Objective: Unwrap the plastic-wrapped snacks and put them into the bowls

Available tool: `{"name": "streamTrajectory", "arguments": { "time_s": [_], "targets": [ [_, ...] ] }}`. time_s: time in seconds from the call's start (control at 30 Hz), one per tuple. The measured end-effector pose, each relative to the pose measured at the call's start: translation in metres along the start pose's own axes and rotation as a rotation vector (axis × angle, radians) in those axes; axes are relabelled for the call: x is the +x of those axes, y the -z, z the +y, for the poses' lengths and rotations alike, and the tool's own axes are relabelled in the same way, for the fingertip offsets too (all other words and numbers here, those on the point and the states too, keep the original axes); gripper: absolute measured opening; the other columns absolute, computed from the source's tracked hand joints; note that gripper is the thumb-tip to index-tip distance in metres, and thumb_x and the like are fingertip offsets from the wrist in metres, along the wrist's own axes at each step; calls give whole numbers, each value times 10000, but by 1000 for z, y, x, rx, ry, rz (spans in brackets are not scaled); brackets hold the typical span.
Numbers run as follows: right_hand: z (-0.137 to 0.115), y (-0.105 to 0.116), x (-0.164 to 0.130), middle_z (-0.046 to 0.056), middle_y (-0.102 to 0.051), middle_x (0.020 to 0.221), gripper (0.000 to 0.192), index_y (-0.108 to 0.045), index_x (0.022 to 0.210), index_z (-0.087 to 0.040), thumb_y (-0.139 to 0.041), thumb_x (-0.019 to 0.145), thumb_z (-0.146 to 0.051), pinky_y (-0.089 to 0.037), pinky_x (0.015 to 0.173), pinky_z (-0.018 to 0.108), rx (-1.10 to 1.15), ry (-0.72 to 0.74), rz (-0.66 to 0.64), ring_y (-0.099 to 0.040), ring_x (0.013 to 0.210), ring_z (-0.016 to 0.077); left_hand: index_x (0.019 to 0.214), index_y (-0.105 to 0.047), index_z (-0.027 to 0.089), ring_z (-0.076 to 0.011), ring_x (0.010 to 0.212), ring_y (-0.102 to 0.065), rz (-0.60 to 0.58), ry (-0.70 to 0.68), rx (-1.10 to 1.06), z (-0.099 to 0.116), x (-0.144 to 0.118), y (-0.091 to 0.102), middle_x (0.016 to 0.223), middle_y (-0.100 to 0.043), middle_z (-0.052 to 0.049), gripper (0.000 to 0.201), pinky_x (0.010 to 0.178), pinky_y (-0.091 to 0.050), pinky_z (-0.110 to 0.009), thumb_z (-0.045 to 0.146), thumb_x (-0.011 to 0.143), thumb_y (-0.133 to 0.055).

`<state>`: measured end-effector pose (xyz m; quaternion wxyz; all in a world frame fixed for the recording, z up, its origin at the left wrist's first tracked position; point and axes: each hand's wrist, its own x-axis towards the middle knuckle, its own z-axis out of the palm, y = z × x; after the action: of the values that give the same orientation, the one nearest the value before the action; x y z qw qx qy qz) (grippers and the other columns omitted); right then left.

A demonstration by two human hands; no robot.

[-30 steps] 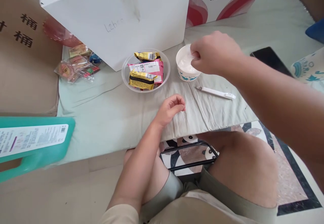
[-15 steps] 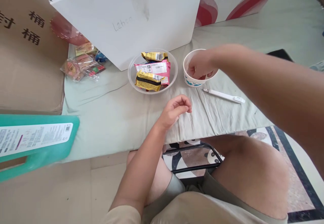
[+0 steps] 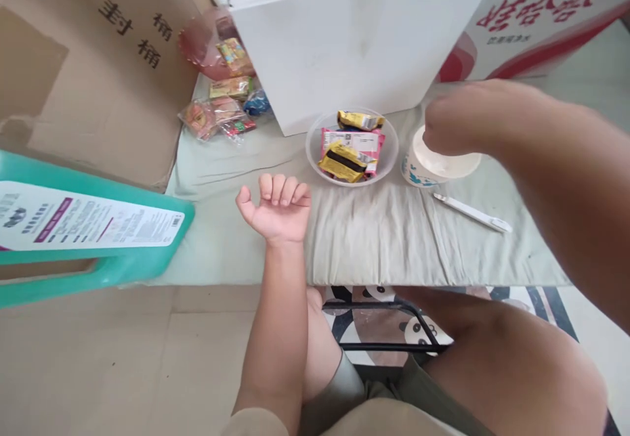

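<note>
Head view, looking down at a low surface covered by a pale green cloth [image 3: 374, 239], with the person's bare knees below its near edge. Biggest at the back is a white box [image 3: 354, 48], with a brown cardboard carton [image 3: 88, 75] printed in dark characters to its left and a red-and-white printed carton [image 3: 536, 22] to its right. A teal plastic jug [image 3: 93, 232] with a white label juts in from the left edge. On the cloth just in front of the white box sits a clear bowl [image 3: 315, 160] holding yellow and pink snack packets [image 3: 350, 150]. Just beside it on the right stands a white paper cup [image 3: 428, 170] with blue markings. The right hand [image 3: 467, 117] hovers over the cup's rim, fingers curled in a loose fist; whether it grips anything cannot be told. The left hand [image 3: 275, 209] rests on the cloth left of the bowl, palm up, fingers curled halfway in, holding nothing. A white pen [image 3: 472, 211] lies on the cloth just in front of the cup. More small wrapped sweets [image 3: 219, 111] lie in the back corner beside the brown carton.
</note>
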<state>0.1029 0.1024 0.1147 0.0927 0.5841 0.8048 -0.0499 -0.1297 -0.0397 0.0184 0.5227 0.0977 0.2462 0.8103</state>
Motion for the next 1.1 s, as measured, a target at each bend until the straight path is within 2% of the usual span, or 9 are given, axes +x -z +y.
{"name": "streamTrajectory", "arguments": {
  "time_s": [0.07,0.13,0.27,0.37,0.47,0.57,0.67,0.97,1.1],
  "targets": [
    [-44,29,-15,137,-717,890,51,-715,807,-189,-679,832,-163,-524,771,497,-147,76,17,-685,937,337,684,-481,213,-113,593,-522,157,-68,-56,8,10,9,628,-494,13,439,618,-484,-237,571,937,-454],
    [-97,41,-19,121,-704,845,117,-743,923,-224,-689,828,-182,-531,729,455,0,283,48,-689,846,309,848,-606,244,-162,864,-664,316,-90,-55,15,17,16,910,-675,-44,408,781,-557,-295,586,918,-396],
    [-198,21,24,110,-727,1188,421,-700,1235,-249,-674,828,-148,-571,904,430,195,615,1,-695,1116,337,1023,-661,313,-205,1262,-625,483,-83,-13,26,27,21,1440,-607,-25,402,960,-573,-363,550,896,-361],
    [-253,-2,77,135,-581,1467,692,-532,1498,-280,-658,841,-103,-552,1028,488,224,532,-4,-650,1287,376,1056,-662,307,-218,1354,-593,511,-55,-66,29,31,19,1532,-552,-14,391,984,-577,-363,516,887,-377],
    [-285,-15,116,153,-380,1643,861,-403,1600,-375,-685,839,-88,-525,1070,519,203,442,-76,-595,1375,416,1064,-659,306,-213,1380,-581,517,-15,-151,32,35,17,1521,-563,1,372,986,-579,-357,491,885,-390],
    [-299,-24,133,156,-295,1688,885,-386,1607,-414,-679,847,-68,-494,1093,516,163,458,-150,-573,1391,407,1070,-661,302,-219,1401,-566,521,17,-193,33,38,17,1503,-577,3,366,1000,-578,-362,477,889,-396],
    [-300,-31,134,143,-313,1659,705,-498,1526,-360,-634,889,-90,-472,1095,498,165,464,-128,-546,1395,402,1066,-657,295,-221,1413,-558,503,35,-198,35,40,18,1488,-586,-5,366,1028,-571,-370,482,898,-391],
    [-282,-20,112,107,-621,1317,481,-632,1328,-256,-622,852,-186,-488,1043,460,300,459,26,-617,1215,336,1063,-620,282,-214,1428,-546,518,-38,-194,44,34,20,1530,-542,-12,360,1053,-552,-361,480,900,-367],
    [-268,-16,97,79,-730,1173,228,-708,1049,-291,-660,836,-222,-543,1012,497,351,536,138,-626,1213,336,1055,-622,291,-221,1369,-579,478,-70,-167,41,33,26,1451,-574,-36,372,1005,-577,-361,499,873,-373]
  ]
}}
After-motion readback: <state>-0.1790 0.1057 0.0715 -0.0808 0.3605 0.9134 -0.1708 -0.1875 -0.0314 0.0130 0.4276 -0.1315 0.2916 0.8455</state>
